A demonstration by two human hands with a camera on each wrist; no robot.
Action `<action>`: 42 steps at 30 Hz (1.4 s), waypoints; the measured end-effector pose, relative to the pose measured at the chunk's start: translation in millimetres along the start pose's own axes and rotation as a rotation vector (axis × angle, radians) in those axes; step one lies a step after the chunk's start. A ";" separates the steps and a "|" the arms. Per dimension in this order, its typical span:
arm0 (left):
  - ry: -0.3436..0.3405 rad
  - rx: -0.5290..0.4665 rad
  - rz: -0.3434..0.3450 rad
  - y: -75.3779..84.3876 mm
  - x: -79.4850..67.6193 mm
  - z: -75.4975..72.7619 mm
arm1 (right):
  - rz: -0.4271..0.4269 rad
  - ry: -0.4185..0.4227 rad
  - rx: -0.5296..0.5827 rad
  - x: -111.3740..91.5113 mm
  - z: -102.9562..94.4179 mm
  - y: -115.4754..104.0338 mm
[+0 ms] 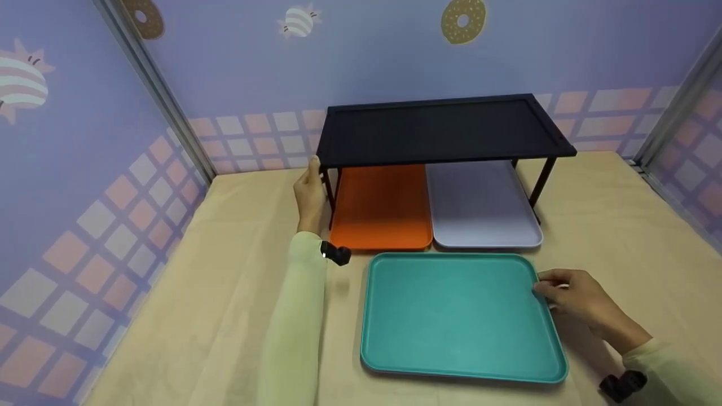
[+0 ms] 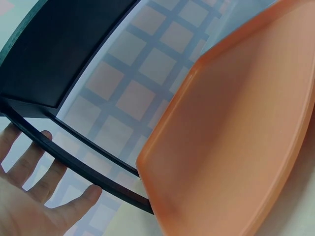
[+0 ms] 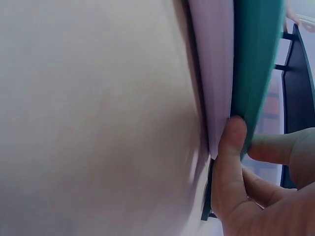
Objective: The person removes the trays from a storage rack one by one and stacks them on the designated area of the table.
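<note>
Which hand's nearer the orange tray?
Left. The left hand is just left of the orange tray, at the near left corner of the black rack; the right hand is farther off to the right, holding the right edge of the teal tray.

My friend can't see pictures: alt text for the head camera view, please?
A person's right hand grips the right edge of a teal, round-cornered rectangular tray, while their left hand touches the front left corner of a black rectangular stand. An orange rectangular tray and a lilac rectangular tray lie side by side, partly under the stand.
</note>
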State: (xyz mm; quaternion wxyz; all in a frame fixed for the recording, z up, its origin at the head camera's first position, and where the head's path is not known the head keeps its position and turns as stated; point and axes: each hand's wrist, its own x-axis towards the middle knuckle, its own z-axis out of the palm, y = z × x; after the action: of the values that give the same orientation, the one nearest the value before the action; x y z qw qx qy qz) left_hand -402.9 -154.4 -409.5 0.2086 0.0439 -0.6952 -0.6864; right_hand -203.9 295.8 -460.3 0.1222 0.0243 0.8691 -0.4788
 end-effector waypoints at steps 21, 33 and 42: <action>-0.019 -0.006 -0.002 -1.1 0.6 -4.3 | 0.074 -0.173 0.415 44.9 -19.3 1.0; -0.038 0.014 -0.003 -0.4 0.8 -4.4 | 0.188 -0.200 0.810 67.1 -19.5 -5.7; -0.058 -0.014 -0.015 0.0 2.0 -3.6 | 0.189 -0.178 1.005 66.0 -19.6 -11.6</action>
State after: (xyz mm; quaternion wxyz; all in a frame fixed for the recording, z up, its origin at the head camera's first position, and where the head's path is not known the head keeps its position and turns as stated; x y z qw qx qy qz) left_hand -403.5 -158.4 -409.1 0.1834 0.0276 -0.6958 -0.6938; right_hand -273.4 301.0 -456.2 0.2116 0.1175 0.5122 -0.8240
